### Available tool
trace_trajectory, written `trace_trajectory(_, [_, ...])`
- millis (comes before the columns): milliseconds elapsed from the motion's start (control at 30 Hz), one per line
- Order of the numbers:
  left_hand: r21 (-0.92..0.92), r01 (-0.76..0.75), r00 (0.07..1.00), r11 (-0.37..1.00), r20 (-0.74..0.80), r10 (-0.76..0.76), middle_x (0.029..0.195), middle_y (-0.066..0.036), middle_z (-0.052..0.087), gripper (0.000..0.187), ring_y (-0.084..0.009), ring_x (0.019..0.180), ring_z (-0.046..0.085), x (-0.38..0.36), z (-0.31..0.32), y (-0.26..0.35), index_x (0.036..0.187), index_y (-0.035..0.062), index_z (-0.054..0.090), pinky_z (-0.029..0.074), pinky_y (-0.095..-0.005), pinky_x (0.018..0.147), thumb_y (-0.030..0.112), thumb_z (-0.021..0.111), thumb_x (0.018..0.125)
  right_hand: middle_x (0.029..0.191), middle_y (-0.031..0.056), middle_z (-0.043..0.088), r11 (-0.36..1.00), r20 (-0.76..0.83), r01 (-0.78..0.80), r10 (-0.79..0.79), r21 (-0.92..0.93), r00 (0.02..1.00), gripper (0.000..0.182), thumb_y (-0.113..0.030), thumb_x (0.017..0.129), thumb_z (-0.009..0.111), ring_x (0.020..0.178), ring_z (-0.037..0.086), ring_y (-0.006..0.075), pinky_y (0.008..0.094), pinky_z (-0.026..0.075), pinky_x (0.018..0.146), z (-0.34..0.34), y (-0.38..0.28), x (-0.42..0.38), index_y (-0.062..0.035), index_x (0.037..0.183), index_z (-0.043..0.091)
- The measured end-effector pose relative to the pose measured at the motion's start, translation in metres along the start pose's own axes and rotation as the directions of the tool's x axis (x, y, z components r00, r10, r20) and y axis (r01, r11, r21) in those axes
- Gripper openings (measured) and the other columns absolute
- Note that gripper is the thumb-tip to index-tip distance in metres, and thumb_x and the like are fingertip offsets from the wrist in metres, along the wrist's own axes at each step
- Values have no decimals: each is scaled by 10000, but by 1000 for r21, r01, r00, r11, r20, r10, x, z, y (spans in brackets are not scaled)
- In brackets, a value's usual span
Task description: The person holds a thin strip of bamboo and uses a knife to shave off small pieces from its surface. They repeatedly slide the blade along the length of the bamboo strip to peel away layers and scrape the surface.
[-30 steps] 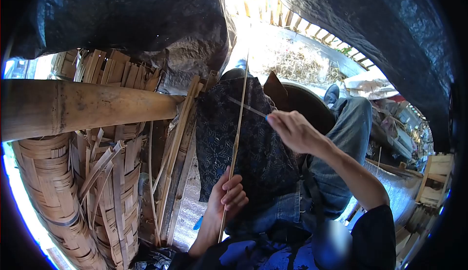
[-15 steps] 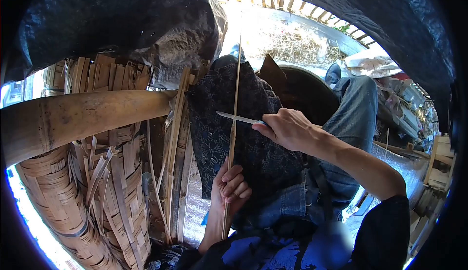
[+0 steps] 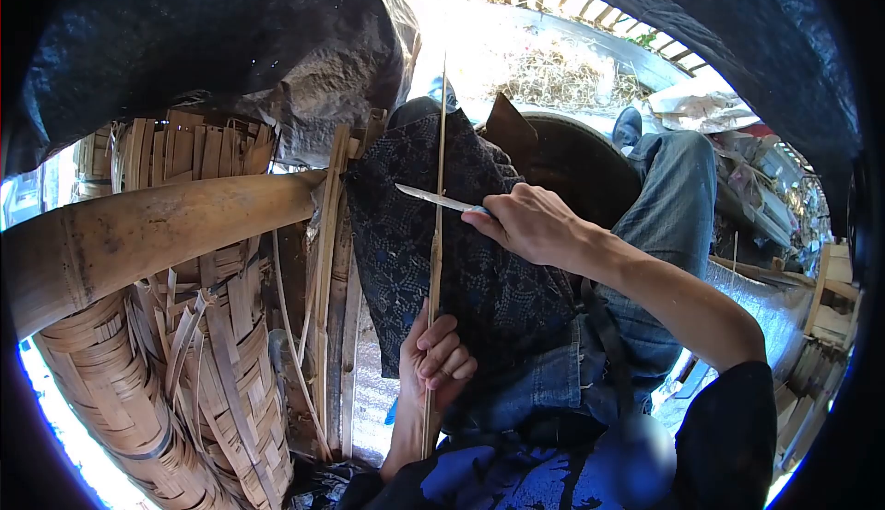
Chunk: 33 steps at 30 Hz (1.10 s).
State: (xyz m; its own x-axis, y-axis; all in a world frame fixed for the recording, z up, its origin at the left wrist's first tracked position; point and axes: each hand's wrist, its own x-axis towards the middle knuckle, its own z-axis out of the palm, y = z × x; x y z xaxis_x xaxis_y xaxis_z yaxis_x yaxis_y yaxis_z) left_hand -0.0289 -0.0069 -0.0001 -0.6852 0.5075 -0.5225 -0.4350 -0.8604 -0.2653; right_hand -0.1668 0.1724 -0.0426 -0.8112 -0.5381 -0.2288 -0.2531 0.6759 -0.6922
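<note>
My left hand (image 3: 441, 355) is closed around the lower part of a long thin bamboo strip (image 3: 436, 270), which runs upward over a dark patterned cloth (image 3: 489, 243) on my lap. Above and to the right, my right hand (image 3: 530, 222) grips the handle of a knife (image 3: 433, 198). The blade points left and lies across the strip, well above my left hand. My right fingers cover most of the handle.
A thick bamboo pole (image 3: 175, 224) comes in from the left above woven bamboo baskets (image 3: 120, 372). Upright split bamboo pieces (image 3: 330, 280) stand left of the cloth. A dark round container (image 3: 581, 169) sits beyond my lap, below hanging dark sheeting (image 3: 221, 31).
My right hand and the knife have moved slightly up and left along the strip. My left hand keeps its hold in nearly the same place. The view has shifted a little.
</note>
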Motion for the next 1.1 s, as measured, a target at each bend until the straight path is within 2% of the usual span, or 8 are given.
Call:
trace_trajectory(167, [1,4,996,1000,86,-5,407,23,434,474,-86,296,363,1,-5,1,666,140,452,237,-231,422,370,191,987,417,123,478,998,33,-24,22,64,999,591,-440,936,416,355,503,247,372,440,387,-1,2,3,-26,526,513])
trace_trajectory(233, [18,-8,1000,1000,-11,9,374,24,388,493,-95,280,334,0,1,0,608,166,406,228,-227,401,387,190,992,409,120,469,998,-6,13,-12,63,1000,591,-440,937,417,338,482,242,369,430,379,1,4,4,-25,526,511])
trace_trajectory(467, [32,-9,1000,999,1,9,374,26,388,488,-92,279,326,0,-1,1,608,168,406,226,-227,400,392,202,990,398,111,452,999,-45,6,-4,38,999,587,-445,934,419,328,470,227,371,419,366,4,3,5,-36,520,489])
trace_trajectory(667, [41,-5,1000,999,-13,6,374,27,390,490,-90,279,325,-1,1,-1,604,167,404,223,-225,398,393,203,990,397,104,442,1000,-144,-1,4,19,990,587,-455,932,418,324,460,220,371,409,360,10,12,16,-36,523,467])
trace_trajectory(733, [9,-12,1000,1000,-12,12,373,27,389,495,-89,279,321,-2,0,-1,596,168,399,223,-225,399,395,201,990,395,101,429,999,-83,-22,26,40,996,587,-448,937,411,318,442,225,381,398,358,10,12,19,-36,520,444])
trace_trajectory(867, [-12,-20,999,1000,-25,20,369,29,383,497,-89,278,315,-3,1,-2,592,169,396,222,-225,401,396,203,989,392,96,416,999,-94,-5,9,51,996,590,-447,942,398,310,418,225,389,388,359,10,16,23,-36,519,423])
trace_trajectory(933, [2,4,1000,1000,-6,-4,365,30,372,493,-88,279,313,-4,0,-3,593,169,397,221,-226,402,394,209,989,427,169,435,996,-107,-59,66,67,992,563,-399,946,421,348,447,305,406,377,385,7,18,30,-18,533,459])
trace_trajectory(1100, [-28,-6,1000,1000,4,6,362,36,356,489,-84,276,303,-9,-1,-4,595,168,403,213,-227,402,392,215,987,402,161,403,997,-89,-25,31,76,996,589,-399,953,402,320,408,269,388,360,375,7,26,45,-20,504,442])
